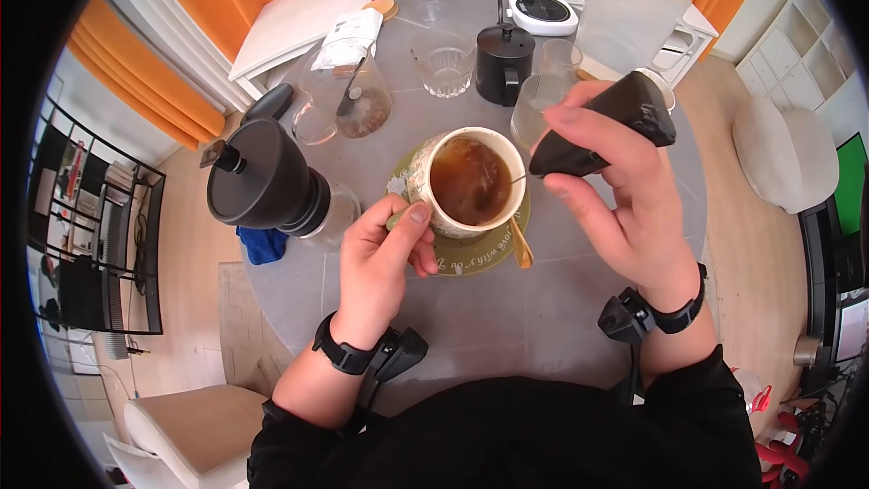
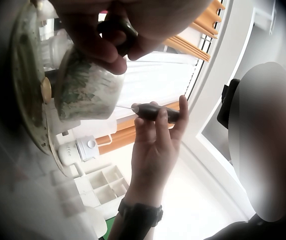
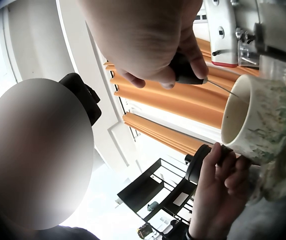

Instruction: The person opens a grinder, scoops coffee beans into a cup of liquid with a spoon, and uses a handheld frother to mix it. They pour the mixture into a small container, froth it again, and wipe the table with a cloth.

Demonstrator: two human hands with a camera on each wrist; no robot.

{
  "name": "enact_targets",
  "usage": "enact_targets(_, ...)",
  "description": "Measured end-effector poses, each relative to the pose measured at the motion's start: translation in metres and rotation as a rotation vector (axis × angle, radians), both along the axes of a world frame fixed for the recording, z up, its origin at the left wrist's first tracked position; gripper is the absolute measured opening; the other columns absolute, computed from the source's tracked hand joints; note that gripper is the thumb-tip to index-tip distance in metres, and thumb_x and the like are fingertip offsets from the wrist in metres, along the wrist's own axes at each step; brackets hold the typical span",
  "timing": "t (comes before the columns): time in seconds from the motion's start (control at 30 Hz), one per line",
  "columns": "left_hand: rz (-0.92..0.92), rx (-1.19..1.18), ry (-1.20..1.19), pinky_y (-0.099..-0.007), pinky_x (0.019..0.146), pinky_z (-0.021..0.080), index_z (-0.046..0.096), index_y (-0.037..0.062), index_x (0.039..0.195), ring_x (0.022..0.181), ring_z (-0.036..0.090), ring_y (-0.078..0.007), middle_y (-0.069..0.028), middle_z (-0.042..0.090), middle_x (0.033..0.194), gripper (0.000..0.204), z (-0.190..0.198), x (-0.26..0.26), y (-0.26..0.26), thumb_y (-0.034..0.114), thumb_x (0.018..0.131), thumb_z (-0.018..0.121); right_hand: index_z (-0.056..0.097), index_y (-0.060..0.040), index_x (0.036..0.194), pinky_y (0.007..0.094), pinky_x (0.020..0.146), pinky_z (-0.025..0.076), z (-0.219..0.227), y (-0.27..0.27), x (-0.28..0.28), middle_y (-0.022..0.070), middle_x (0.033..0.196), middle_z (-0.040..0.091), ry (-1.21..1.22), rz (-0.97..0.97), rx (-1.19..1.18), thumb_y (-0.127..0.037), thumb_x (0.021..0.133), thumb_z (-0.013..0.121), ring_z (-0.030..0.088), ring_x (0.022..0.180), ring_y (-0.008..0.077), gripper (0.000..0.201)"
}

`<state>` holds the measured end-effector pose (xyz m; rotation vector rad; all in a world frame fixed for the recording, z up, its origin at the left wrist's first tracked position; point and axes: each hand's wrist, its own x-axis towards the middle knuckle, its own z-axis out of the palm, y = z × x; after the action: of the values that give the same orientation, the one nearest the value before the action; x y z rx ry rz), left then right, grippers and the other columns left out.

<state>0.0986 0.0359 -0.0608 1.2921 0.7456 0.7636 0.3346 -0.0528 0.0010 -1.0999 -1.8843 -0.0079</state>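
My left hand pinches the handle of a floral teacup between thumb and fingers. Brown liquid fills much of the cup, with paler streaks swirling on its surface. Under the cup is a green saucer with white lettering, and a gold spoon lies on its right side. In my right hand is a black handheld milk frother, gripped by its body. Its thin metal shaft reaches over the rim into the cup; the whisk end is hidden there.
Left of the cup stand a black coffee grinder and a glass carafe. Behind are a ribbed glass, a black lidded pot, a white scale and a clear pitcher. A blue cloth lies beneath the grinder.
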Motion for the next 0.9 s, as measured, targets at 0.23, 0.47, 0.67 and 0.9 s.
enact_targets(0.23, 0.003, -0.063, -0.04, -0.0235, 0.054, 0.044, 0.057, 0.0073, 0.084, 0.059, 0.057, -0.0104, -0.0027, 0.061, 0.078, 0.025, 0.0015, 0.0004, -0.0003, 0.026, 0.101, 0.055, 0.046, -0.0025, 0.136, 0.0348, 0.083, 0.055, -0.0061, 0.0016, 0.0036, 0.022, 0.131, 0.047, -0.001, 0.04, 0.007, 0.011, 0.087, 0.063, 0.063, 0.104, 0.025, 0.054)
enact_targets(0.47, -0.006, -0.114, -0.071, -0.0228, 0.055, 0.043, 0.056, 0.0072, 0.085, 0.06, 0.057, -0.0102, -0.0028, 0.061, 0.078, 0.023, 0.0021, 0.0004, -0.0006, 0.024, 0.099, 0.053, 0.043, -0.0028, 0.138, 0.0366, 0.086, 0.054, -0.0047, -0.0016, 0.003, 0.0226, 0.132, 0.043, 0.037, 0.035, -0.016, 0.01, 0.088, 0.063, 0.064, 0.101, 0.0245, 0.056)
enact_targets(0.67, 0.006, -0.098, -0.088, -0.0229, 0.055, 0.043, 0.056, 0.0069, 0.084, 0.06, 0.057, -0.0101, -0.003, 0.061, 0.077, 0.022, 0.0034, 0.0005, -0.0012, 0.023, 0.099, 0.052, 0.043, -0.0024, 0.138, 0.0368, 0.086, 0.055, -0.0026, -0.0023, 0.0022, 0.0237, 0.131, 0.043, 0.005, 0.045, -0.014, 0.01, 0.088, 0.064, 0.064, 0.102, 0.0254, 0.056)
enact_targets(0.9, 0.009, -0.085, -0.093, -0.0225, 0.056, 0.042, 0.056, 0.0065, 0.085, 0.061, 0.058, -0.0099, -0.003, 0.061, 0.077, 0.021, 0.0038, 0.0008, -0.0019, 0.022, 0.099, 0.053, 0.043, -0.0024, 0.138, 0.0363, 0.085, 0.055, -0.0049, 0.0002, 0.0023, 0.0237, 0.131, 0.044, 0.003, 0.056, 0.002, 0.009, 0.088, 0.064, 0.063, 0.104, 0.0256, 0.055)
